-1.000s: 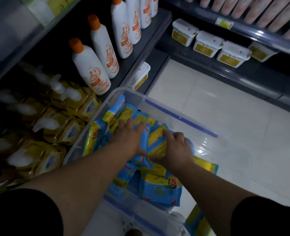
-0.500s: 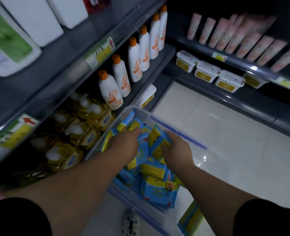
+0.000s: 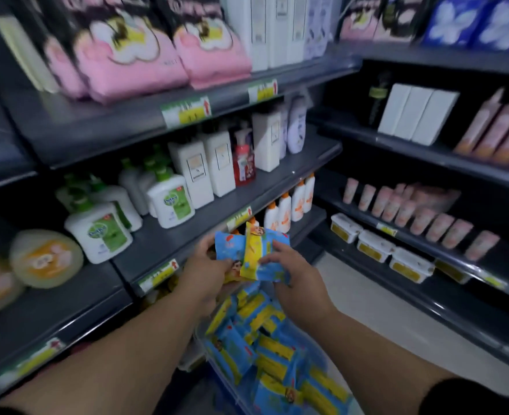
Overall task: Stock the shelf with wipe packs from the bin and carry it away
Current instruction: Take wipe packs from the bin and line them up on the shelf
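Note:
Both hands hold a small bundle of blue and yellow wipe packs (image 3: 254, 253) raised in front of the grey shelf (image 3: 169, 244). My left hand (image 3: 205, 266) grips the bundle from the left and below. My right hand (image 3: 295, 274) pinches its right side. Below the hands, a clear plastic bin (image 3: 232, 381) on the floor holds several more blue and yellow wipe packs (image 3: 265, 345). The bundle hovers above the bin, close to the shelf's front edge.
The left shelving carries white soap pump bottles (image 3: 103, 229), white lotion bottles (image 3: 205, 169) and pink packs (image 3: 127, 55) higher up. Orange-capped bottles (image 3: 286, 209) stand on a lower shelf. The right shelving holds white tubs (image 3: 376, 245) and pink tubes (image 3: 426, 220). Pale floor (image 3: 381, 319) lies between.
Both hands have lifted a bundle of wipe packs out of the bin, up to shelf height. The view has swung upward from the bin to the shelves.

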The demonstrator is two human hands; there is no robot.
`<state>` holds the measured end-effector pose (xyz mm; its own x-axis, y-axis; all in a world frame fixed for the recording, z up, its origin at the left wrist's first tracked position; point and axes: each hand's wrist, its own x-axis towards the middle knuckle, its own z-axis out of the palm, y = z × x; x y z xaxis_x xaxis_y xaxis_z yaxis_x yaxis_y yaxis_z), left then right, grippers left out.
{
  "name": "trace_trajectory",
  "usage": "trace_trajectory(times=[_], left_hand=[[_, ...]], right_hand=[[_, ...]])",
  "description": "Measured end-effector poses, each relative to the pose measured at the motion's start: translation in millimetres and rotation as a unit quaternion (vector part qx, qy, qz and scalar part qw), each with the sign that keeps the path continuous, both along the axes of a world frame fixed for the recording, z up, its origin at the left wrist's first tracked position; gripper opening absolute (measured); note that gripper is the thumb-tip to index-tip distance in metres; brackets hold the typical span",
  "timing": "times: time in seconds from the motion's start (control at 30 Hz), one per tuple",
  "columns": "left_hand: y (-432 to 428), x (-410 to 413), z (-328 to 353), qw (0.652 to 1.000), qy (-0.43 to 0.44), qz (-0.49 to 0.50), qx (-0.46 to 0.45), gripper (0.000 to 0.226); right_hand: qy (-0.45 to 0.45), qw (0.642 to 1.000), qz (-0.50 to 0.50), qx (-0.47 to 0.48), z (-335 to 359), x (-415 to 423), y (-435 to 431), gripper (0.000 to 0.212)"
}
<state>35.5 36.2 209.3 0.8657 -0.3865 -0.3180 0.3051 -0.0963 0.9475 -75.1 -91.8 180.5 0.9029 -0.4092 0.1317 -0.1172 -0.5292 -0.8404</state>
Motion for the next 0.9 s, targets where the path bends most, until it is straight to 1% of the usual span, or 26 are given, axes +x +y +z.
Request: trace_trajectory(times=[0.07,0.1,0.2,0.23,0.27,0.3,0.4,0.43,0.53,0.67,0.8,0.9], left_hand=[[12.6,-11.4,32.5,0.999,-0.015,0.014,-0.042,0.044],[19.9,-16.2,48.2,0.998,-0.021,0.023,-0.056,0.044],[43.3,-26.7,86.7,0.994,-0.052,0.039,-0.087,0.047],[51.6,-31.0,98.3,0.993,-0.06,0.043,-0.095,0.048],[60.0,-35.5,108.9,0.991,-0.068,0.047,-0.104,0.048],[69.0,-39.8,119.0,0.989,-0.078,0.053,-0.113,0.047],[96.8,-50.7,148.7,0.98,-0.12,0.076,-0.137,0.045],[106.9,-52.6,158.1,0.977,-0.133,0.087,-0.14,0.045],[139.5,-51.9,184.7,0.967,-0.165,0.116,-0.153,0.046],[188.9,-44.1,212.8,0.952,-0.199,0.148,-0.178,0.045],[243.6,-29.9,233.0,0.943,-0.23,0.17,-0.173,0.046],[289.5,-13.2,242.7,0.936,-0.244,0.195,-0.164,0.048]], right_hand=[[-0.023,0.999,0.039,0.001,31.5,-6.2,8.3,0.061],[-0.033,0.998,0.058,0.004,48.9,-9.7,13.4,0.056],[-0.056,0.995,0.083,0.006,93.0,-16.1,25.2,0.021],[-0.061,0.995,0.078,0.012,104.1,-16.5,29.1,0.013],[-0.068,0.995,0.074,0.024,114.7,-16.3,33.7,0.012],[-0.076,0.993,0.073,0.044,124.1,-14.8,39.2,0.02],[-0.1,0.981,0.09,0.137,154.3,-10.2,62.9,0.063],[-0.099,0.978,0.099,0.157,163.0,-6.9,71.6,0.073],[-0.077,0.977,0.118,0.159,187.5,7.6,101.0,0.087],[-0.08,0.974,0.146,0.156,224.5,32.6,145.4,0.089],[-0.105,0.968,0.166,0.154,245.8,66.9,196.2,0.084],[-0.114,0.96,0.187,0.174,255.9,94.5,239.1,0.077]])
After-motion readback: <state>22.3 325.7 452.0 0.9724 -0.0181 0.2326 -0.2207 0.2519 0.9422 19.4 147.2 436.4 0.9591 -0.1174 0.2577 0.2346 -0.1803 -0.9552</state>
